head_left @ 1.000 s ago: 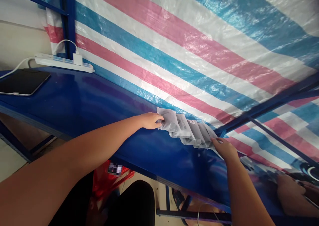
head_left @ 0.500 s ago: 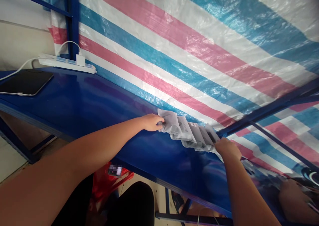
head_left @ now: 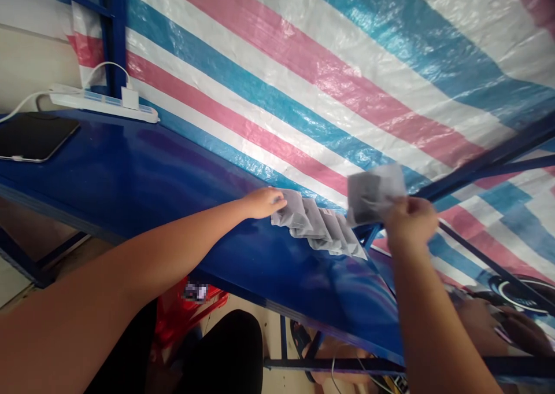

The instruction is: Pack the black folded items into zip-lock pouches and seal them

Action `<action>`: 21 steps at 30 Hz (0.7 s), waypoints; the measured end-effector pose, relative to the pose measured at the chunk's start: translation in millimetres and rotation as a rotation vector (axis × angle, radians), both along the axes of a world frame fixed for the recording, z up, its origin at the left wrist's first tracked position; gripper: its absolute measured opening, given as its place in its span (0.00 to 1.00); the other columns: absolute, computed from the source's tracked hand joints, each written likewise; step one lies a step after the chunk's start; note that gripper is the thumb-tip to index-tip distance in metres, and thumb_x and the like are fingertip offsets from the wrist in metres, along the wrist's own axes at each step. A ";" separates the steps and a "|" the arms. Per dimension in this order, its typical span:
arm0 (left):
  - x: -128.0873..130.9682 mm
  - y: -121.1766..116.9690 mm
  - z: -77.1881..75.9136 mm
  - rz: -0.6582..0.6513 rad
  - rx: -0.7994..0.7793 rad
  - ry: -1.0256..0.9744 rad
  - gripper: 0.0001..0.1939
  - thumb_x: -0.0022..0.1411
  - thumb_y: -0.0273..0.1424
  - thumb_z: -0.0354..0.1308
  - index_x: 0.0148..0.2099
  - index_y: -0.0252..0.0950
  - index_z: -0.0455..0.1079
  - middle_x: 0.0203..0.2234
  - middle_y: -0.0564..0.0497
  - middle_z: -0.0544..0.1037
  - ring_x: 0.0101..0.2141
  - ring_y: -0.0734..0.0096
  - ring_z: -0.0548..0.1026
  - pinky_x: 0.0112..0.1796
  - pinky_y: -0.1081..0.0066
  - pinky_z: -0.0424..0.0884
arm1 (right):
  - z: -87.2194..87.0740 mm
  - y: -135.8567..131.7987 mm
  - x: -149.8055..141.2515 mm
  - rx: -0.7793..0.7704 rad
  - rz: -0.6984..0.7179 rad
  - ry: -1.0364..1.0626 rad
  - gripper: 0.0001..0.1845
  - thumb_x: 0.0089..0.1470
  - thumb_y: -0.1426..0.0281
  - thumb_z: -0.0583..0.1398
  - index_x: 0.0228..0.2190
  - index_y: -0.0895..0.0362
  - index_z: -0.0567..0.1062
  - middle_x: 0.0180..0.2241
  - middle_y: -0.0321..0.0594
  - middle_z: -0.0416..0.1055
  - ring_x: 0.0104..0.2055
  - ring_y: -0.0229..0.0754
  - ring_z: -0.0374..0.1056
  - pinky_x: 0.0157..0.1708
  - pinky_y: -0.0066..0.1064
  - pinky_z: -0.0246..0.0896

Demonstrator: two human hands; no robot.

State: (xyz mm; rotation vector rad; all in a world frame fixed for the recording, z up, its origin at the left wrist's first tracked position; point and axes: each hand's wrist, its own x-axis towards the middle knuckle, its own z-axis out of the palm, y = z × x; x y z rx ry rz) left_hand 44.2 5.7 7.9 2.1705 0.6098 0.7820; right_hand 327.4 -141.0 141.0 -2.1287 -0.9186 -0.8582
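Note:
A row of overlapping frosted plastic bags (head_left: 327,226), each with something grey inside, lies on the blue table against the striped sheet. At the row's left end my left hand (head_left: 263,202) is closed on the edge of the outermost bag. My right hand (head_left: 411,220) pinches another frosted plastic bag (head_left: 373,192) by its right side, in the air above the row's right end. Dark grey contents show through this raised bag, which is blurred by motion.
The blue table (head_left: 173,191) carries a black tablet (head_left: 37,136) and a white power strip (head_left: 104,106) at left. A striped plastic sheet (head_left: 260,99) hangs behind. Under the table stands a red stool (head_left: 173,313). Another person's hand (head_left: 481,324) is at lower right.
My right hand has lifted one bag off the right end of the row, upward and slightly right. My left hand stays at the left end. The view has shifted a little.

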 end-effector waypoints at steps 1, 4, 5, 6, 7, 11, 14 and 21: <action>-0.6 1.5 3.3 0.026 -0.129 -0.103 0.23 0.70 0.50 0.49 0.53 0.41 0.73 0.56 0.44 0.77 0.55 0.54 0.75 0.55 0.58 0.70 | -3.0 12.0 -23.4 0.023 0.058 0.037 0.22 0.59 0.67 0.52 0.45 0.63 0.80 0.45 0.61 0.78 0.49 0.57 0.74 0.50 0.40 0.67; -3.0 9.6 8.7 -0.059 -0.602 -0.404 0.32 0.67 0.58 0.48 0.58 0.40 0.70 0.54 0.41 0.78 0.49 0.54 0.79 0.47 0.59 0.76 | -26.3 50.2 -95.4 0.046 0.352 0.271 0.22 0.60 0.67 0.49 0.45 0.63 0.78 0.42 0.54 0.79 0.45 0.51 0.75 0.44 0.37 0.69; -4.5 13.7 8.7 -0.091 -0.721 -0.486 0.32 0.65 0.58 0.51 0.58 0.39 0.70 0.52 0.40 0.79 0.48 0.54 0.79 0.45 0.60 0.77 | -36.8 62.5 -116.7 0.048 0.450 0.387 0.21 0.61 0.66 0.49 0.44 0.62 0.78 0.40 0.51 0.79 0.43 0.50 0.75 0.42 0.37 0.70; -6.6 18.8 8.1 -0.085 -0.810 -0.560 0.32 0.62 0.58 0.56 0.56 0.38 0.71 0.50 0.39 0.80 0.46 0.54 0.80 0.43 0.61 0.78 | -47.5 73.7 -135.1 0.043 0.546 0.484 0.21 0.61 0.63 0.50 0.43 0.61 0.78 0.38 0.48 0.78 0.41 0.49 0.74 0.41 0.36 0.70; -9.5 24.9 7.0 -0.050 -0.880 -0.630 0.31 0.60 0.55 0.61 0.54 0.37 0.72 0.48 0.39 0.81 0.45 0.54 0.80 0.42 0.63 0.78 | -57.9 83.5 -150.2 0.040 0.637 0.569 0.21 0.62 0.61 0.50 0.43 0.60 0.77 0.36 0.46 0.78 0.40 0.48 0.74 0.41 0.37 0.71; -27.5 53.2 4.6 0.080 -1.084 -0.912 0.23 0.57 0.45 0.68 0.49 0.37 0.74 0.39 0.44 0.82 0.39 0.61 0.82 0.38 0.68 0.79 | -93.7 104.2 -176.0 0.026 0.739 0.538 0.27 0.67 0.62 0.41 0.47 0.58 0.76 0.43 0.45 0.77 0.48 0.47 0.73 0.49 0.41 0.68; -39.7 67.1 6.4 0.069 -1.137 -1.094 0.19 0.59 0.41 0.64 0.49 0.36 0.74 0.33 0.48 0.82 0.34 0.65 0.82 0.35 0.70 0.79 | -114.7 104.7 -172.3 -0.410 0.580 0.125 0.18 0.63 0.64 0.54 0.44 0.58 0.79 0.52 0.52 0.75 0.63 0.57 0.61 0.64 0.54 0.49; -35.6 57.7 8.0 0.077 -1.169 -0.917 0.17 0.59 0.40 0.65 0.46 0.34 0.76 0.30 0.47 0.82 0.27 0.65 0.80 0.32 0.67 0.80 | -124.7 104.7 -153.5 -0.819 0.206 -0.026 0.24 0.60 0.80 0.49 0.52 0.60 0.77 0.59 0.56 0.70 0.68 0.55 0.55 0.63 0.56 0.49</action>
